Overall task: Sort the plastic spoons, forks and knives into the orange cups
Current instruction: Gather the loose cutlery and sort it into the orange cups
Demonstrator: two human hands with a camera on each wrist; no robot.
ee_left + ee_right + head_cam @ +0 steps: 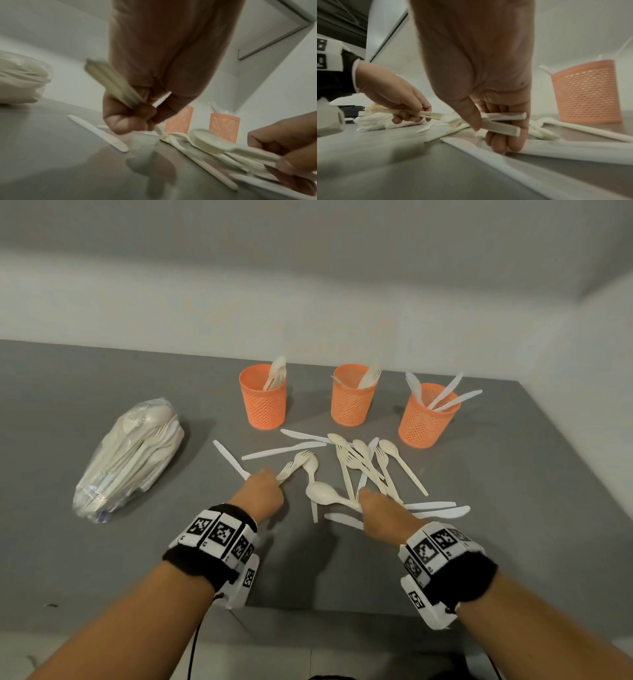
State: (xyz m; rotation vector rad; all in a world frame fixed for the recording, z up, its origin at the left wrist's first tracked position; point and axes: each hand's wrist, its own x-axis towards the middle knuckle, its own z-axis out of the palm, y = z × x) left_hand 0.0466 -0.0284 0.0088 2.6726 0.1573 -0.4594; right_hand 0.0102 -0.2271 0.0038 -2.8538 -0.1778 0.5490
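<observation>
While both hands work low over the grey desk [102,559], the left hand [263,491] at frame centre grips a fork [286,469] by its handle. The right hand [380,515], lower centre-right, is curled round two handles; one belongs to a spoon [320,493], the other cannot be identified. Loose cutlery [363,463] lies scattered at mid-frame, just below three orange cups: the left cup [263,402] holds spoons, the middle cup [351,400] forks, the right cup [424,421] knives. A plastic bag of cutlery [133,457] lies at left.
</observation>
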